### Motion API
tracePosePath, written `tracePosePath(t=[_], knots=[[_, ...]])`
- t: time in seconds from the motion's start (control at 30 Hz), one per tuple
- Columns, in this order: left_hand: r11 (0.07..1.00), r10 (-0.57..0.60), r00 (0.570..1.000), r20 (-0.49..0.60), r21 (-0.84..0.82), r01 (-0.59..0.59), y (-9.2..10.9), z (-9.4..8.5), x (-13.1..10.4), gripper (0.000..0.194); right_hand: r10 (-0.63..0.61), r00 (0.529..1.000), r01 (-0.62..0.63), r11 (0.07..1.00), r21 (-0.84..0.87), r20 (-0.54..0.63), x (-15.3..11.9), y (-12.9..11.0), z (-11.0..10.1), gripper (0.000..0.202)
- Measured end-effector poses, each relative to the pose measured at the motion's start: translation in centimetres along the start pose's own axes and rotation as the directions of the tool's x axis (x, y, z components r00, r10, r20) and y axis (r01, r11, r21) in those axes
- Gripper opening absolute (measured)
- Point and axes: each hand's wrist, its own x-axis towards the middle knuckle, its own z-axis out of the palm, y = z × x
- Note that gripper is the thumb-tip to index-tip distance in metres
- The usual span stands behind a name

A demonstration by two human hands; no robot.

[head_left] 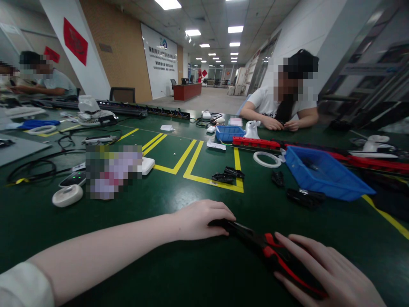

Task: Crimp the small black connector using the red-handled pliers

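Pliers with red and black handles lie slanted near the front of the green table, jaws toward the upper left. My left hand has its fingers bent round a small black piece at the jaws' tip; where the piece ends and the jaws begin is hard to tell. My right hand rests about the pliers' handles, its thumb on the near side and its fingers along the far side.
Black parts lie by yellow tape lines ahead. At the right are a blue tray, a white tape ring and more black parts. A white round device is at left. A person sits across the table.
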Motion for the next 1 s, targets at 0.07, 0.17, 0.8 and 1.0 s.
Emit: tracePosePath(t=[0.07,0.17,0.8,1.0], knots=[[1.0,0.006,0.999,-0.046,0.019,-0.005,0.02,0.12,-0.05,0.028,0.006,1.0,-0.006,1.0,0.007,-0.002,0.14,-0.11,-0.09,0.059],[0.997,0.024,0.994,-0.106,0.073,-0.016,0.01,0.23,-0.13,0.026,0.019,1.0,-0.019,1.0,0.013,-0.007,0.36,-0.24,-0.27,0.057],[0.991,-0.018,0.999,-0.037,0.131,0.023,0.45,-0.12,0.05,0.019,0.042,0.999,-0.043,0.998,0.036,0.031,0.29,-0.26,-0.16,0.06],[0.991,0.01,0.998,-0.059,0.136,-0.002,0.22,0.05,-0.02,0.019,0.051,0.997,-0.053,0.998,0.04,0.055,0.16,-0.19,-0.22,0.06]])
